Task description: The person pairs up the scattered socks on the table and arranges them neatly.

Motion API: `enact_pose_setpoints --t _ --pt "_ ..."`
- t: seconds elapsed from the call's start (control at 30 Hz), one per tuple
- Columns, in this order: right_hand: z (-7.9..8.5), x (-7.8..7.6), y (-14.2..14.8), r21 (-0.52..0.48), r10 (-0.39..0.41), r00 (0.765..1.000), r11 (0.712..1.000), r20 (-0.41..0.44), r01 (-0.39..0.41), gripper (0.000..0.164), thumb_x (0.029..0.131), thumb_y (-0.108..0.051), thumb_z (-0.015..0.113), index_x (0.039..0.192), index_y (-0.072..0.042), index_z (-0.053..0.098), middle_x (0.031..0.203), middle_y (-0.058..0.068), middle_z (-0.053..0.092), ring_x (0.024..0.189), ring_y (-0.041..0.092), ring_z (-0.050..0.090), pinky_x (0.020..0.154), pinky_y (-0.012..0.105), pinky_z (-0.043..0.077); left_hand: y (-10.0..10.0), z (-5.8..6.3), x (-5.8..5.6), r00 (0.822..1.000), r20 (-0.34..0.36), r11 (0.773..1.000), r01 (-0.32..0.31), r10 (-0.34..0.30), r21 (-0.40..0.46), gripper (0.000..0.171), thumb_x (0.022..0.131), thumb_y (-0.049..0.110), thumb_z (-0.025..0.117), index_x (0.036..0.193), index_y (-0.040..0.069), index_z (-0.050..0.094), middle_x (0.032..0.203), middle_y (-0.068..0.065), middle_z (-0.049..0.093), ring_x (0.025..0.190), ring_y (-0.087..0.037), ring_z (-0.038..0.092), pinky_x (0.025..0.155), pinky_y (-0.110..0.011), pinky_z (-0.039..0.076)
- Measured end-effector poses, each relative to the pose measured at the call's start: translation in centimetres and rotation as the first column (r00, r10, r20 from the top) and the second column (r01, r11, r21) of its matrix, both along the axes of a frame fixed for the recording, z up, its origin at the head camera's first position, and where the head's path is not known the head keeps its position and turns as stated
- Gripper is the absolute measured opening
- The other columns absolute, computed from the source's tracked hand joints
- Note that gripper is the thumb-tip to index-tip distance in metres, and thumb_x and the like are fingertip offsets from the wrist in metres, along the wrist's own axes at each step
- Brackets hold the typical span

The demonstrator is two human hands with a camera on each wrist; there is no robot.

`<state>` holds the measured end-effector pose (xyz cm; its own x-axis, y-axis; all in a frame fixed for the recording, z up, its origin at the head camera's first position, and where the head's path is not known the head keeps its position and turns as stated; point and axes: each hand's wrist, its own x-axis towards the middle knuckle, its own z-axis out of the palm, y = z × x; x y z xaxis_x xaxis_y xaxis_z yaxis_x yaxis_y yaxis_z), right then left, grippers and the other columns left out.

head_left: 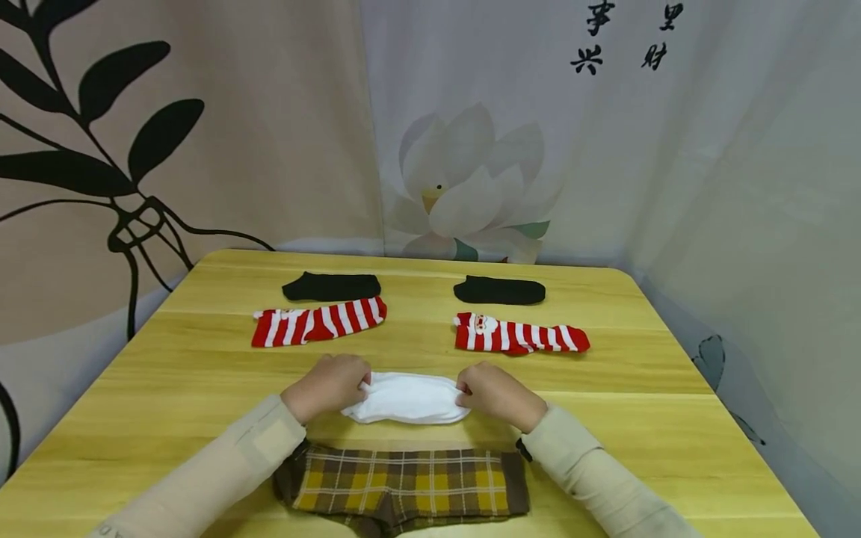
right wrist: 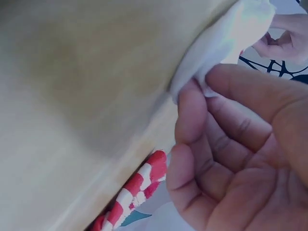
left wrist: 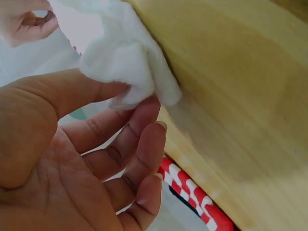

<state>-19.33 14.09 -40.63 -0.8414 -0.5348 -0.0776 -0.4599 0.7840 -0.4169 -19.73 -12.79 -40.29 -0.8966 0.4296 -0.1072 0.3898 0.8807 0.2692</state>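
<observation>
A white sock (head_left: 412, 399) stretches sideways between my two hands over the middle of the table. My left hand (head_left: 331, 387) pinches its left end. At the other end, my right hand (head_left: 499, 393) pinches the fabric. In the left wrist view, the white knit (left wrist: 120, 67) bunches between thumb and index finger, with the other fingers loosely bent. The right wrist view has a fold of the white sock (right wrist: 211, 53) between thumb and index fingertip. Nearer to me lies a brown and yellow plaid sock (head_left: 403, 478) with dark ends, below both hands.
Two red and white striped socks, one on the left (head_left: 319, 323) and one on the right (head_left: 521, 335), lie beyond my hands. Behind them are two black socks, left (head_left: 332, 287) and right (head_left: 499, 290). The wooden table (head_left: 632, 441) ends at a printed curtain (head_left: 303, 134).
</observation>
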Motion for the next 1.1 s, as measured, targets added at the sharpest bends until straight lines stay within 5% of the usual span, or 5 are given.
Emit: enact_pose_setpoints --t 0.33,0.6,0.87,1.1 --pt "0.6 -0.8 -0.7 0.071 0.021 0.999 0.997 0.041 -0.024 0.046 0.081 -0.009 0.074 0.053 -0.017 0.039 0.054 -0.006 0.024 0.051 0.008 0.025 0.051 0.023 0.022 -1.2 0.2 0.2 0.998 0.044 0.998 0.033 -0.036 0.051 0.008 0.084 0.013 0.071 0.092 0.011 0.07 0.079 0.004 0.064 0.07 -0.012 0.049 0.081 -0.047 0.041" --pt "2.1 -2.5 -1.2 0.074 -0.022 0.997 0.997 0.074 0.017 0.017 0.082 -0.023 0.076 0.071 -0.016 0.065 0.069 -0.007 0.059 0.063 0.012 0.051 0.059 0.028 0.042 -4.0 1.1 -0.2 0.998 0.058 0.982 -0.036 0.026 0.188 0.015 0.089 0.022 0.068 0.1 0.012 0.068 0.091 0.003 0.065 0.08 -0.01 0.056 0.074 -0.036 0.048" --pt "3.7 -5.4 -3.1 -0.076 -0.016 0.998 0.997 0.063 0.021 0.011 0.09 -0.023 0.068 0.092 -0.013 0.07 0.078 -0.001 0.065 0.065 0.011 0.054 0.062 0.026 0.046 -8.5 3.2 -1.8 0.989 0.012 0.944 -0.141 0.145 0.298 0.018 0.094 0.023 0.061 0.102 0.007 0.066 0.093 -0.005 0.066 0.075 -0.016 0.053 0.064 -0.03 0.044" --pt "3.9 -7.8 -6.3 -0.157 -0.041 0.996 0.986 0.074 0.052 0.022 0.093 -0.025 0.064 0.105 -0.008 0.07 0.089 0.002 0.068 0.074 0.012 0.059 0.067 0.026 0.048 -11.4 3.1 -2.9 0.962 -0.025 0.899 -0.243 0.27 0.364 0.022 0.096 0.021 0.058 0.108 0.003 0.065 0.1 -0.014 0.065 0.078 -0.021 0.054 0.064 -0.03 0.044"
